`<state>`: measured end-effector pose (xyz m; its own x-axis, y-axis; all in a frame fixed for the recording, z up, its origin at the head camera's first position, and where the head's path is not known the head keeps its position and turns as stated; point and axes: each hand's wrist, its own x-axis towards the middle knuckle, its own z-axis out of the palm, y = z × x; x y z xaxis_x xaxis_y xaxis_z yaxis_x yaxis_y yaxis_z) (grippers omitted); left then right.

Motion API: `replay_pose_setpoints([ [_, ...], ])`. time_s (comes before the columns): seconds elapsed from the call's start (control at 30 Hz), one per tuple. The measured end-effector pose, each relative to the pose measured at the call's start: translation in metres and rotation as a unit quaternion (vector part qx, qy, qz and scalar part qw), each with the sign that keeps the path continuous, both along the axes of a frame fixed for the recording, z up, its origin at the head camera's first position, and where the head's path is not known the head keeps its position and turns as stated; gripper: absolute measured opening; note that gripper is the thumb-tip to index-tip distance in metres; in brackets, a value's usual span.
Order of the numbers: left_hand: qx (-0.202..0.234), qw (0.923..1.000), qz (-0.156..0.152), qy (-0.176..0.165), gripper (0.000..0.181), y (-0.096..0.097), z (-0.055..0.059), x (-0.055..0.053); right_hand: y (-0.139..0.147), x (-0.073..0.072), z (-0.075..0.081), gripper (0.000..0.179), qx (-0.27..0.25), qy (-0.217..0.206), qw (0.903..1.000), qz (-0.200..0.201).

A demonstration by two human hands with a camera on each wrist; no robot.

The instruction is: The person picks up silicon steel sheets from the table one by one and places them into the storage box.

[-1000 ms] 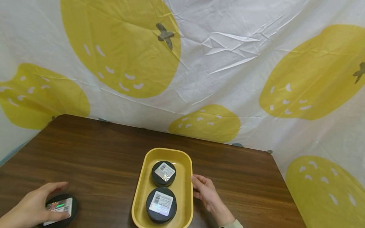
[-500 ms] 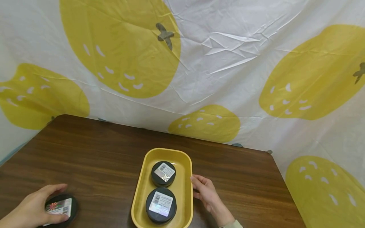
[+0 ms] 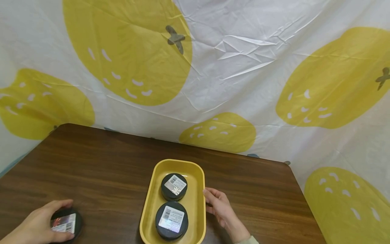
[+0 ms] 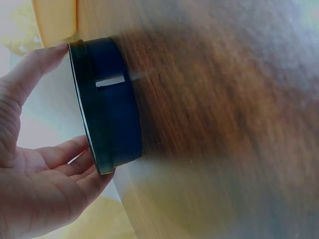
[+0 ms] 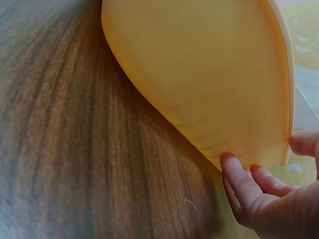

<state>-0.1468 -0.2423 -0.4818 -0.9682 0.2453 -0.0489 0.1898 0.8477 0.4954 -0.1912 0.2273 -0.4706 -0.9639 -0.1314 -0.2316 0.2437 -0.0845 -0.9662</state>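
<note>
At the lower left in the head view, my left hand (image 3: 36,223) grips a black round flat container (image 3: 65,222) with a barcode label on top. In the left wrist view, the thumb and fingertips touch opposite edges of the container (image 4: 107,104), whose side faces the table. My right hand (image 3: 223,215) holds the right side of a yellow tray (image 3: 195,210), thumb at the rim and fingers against the outer wall (image 5: 199,89). Inside the tray, a smaller black round container (image 3: 174,187) lies behind a larger one (image 3: 172,221), both labelled.
Everything stands on a dark wooden table (image 3: 106,169). A white cloth (image 3: 237,84) with yellow fruit prints hangs behind the table's far edge. The tray's near end reaches the bottom of the head view.
The left fingers and thumb have closed in around the black container, which has turned and shifted slightly. The right hand and tray stay nearly where they were.
</note>
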Motion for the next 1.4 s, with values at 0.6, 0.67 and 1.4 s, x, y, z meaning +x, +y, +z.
replay_pose_setpoints([
  [0.6,-0.041,0.9982,-0.01,0.043,0.093,0.0,-0.005,0.004,0.0,0.001,0.001,0.048,0.008,0.002,1.0,-0.003],
  [0.67,-0.046,0.9983,-0.012,0.035,0.094,-0.001,-0.006,0.003,0.0,0.001,0.001,0.049,0.009,0.001,1.0,-0.002],
  [1.4,-0.022,0.9966,0.014,0.078,0.088,0.006,0.021,0.0,-0.001,0.0,0.001,0.049,0.008,0.004,1.0,-0.003],
])
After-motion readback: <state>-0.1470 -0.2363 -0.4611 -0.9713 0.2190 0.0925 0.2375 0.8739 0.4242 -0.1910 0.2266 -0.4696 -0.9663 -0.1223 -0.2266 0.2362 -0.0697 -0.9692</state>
